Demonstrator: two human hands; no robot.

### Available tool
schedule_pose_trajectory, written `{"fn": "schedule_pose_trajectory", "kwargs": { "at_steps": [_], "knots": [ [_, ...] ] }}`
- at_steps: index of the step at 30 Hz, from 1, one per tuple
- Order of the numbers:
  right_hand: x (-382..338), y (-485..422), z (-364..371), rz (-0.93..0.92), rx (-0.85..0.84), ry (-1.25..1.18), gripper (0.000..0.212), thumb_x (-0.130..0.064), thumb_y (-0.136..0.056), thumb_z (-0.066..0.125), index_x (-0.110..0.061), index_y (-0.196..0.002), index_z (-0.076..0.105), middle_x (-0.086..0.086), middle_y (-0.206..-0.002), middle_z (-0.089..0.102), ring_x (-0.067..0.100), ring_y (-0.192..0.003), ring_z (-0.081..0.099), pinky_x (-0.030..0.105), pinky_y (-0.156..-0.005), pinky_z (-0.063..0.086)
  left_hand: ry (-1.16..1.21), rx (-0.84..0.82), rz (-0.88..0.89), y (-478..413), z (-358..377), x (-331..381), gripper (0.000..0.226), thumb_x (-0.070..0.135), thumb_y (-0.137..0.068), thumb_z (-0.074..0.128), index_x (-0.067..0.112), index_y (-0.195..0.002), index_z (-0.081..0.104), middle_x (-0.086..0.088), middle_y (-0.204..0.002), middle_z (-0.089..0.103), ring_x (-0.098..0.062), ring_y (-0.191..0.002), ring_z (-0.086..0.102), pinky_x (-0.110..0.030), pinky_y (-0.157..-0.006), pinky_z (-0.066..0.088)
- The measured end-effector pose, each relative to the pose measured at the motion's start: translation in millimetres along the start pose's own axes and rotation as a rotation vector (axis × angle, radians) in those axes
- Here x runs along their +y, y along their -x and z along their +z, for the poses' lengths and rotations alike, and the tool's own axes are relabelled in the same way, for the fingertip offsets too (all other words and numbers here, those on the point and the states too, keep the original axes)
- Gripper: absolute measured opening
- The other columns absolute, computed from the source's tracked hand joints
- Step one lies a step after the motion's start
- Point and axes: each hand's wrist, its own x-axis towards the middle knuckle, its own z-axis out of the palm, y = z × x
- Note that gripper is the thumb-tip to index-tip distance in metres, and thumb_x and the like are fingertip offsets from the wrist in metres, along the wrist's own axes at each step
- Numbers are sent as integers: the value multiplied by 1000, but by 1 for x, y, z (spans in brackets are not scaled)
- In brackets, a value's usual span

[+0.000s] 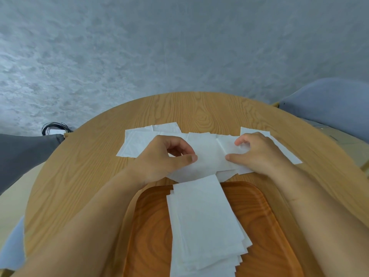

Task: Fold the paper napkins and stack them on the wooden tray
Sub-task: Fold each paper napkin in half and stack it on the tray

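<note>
A white paper napkin (pixel 209 156) lies in the middle of the round wooden table, just beyond the wooden tray (pixel 151 226). My left hand (pixel 163 156) pinches its left side between thumb and curled fingers. My right hand (pixel 257 152) pinches its right side the same way. A stack of folded napkins (pixel 201 222) lies lengthwise on the tray, its edges fanned at the near right. More unfolded napkins (pixel 139 142) lie spread flat behind and to the left of my hands, and another napkin (pixel 287 150) shows under my right hand.
The table (pixel 83 176) has bare wood to the left and far side. A light blue chair (pixel 327 102) stands at the far right. A dark grey cushion or seat (pixel 22 154) sits at the left, with a coil of black cable (pixel 54 127) behind it.
</note>
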Motion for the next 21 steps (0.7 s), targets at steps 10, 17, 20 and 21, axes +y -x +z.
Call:
{"fn": "schedule_pose_trajectory", "kwargs": {
  "at_steps": [10,17,20,21],
  "knots": [
    [-5,0,8,-110,95,-180,40,-33,-89,79,-18,-125,70,0,-130,65,15,-118,59,33,-95,48,-197,20,8,-6,3,-8,11,32,-89,79,32,-100,79,20,-111,74,3,-113,62,-19,-97,44],
    [1,-5,8,-45,126,-11,44,-36,-89,78,-15,-126,69,5,-134,64,24,-125,57,30,-91,43,-258,-40,-34,-6,3,-12,11,38,-87,77,35,-98,80,21,-109,73,1,-108,64,-15,-95,45],
    [5,-7,8,-23,152,3,42,-34,-88,79,-13,-124,70,6,-130,66,24,-120,59,34,-92,48,-240,-38,-23,-6,1,-13,11,36,-88,77,33,-97,81,18,-107,75,-1,-107,65,-18,-97,48],
    [6,-9,7,-23,169,4,38,-33,-88,80,-13,-120,72,5,-126,67,22,-115,61,33,-89,47,-239,-39,-22,-6,1,-13,10,35,-88,77,32,-97,82,17,-107,75,-1,-107,65,-18,-98,48]
  ]
}}
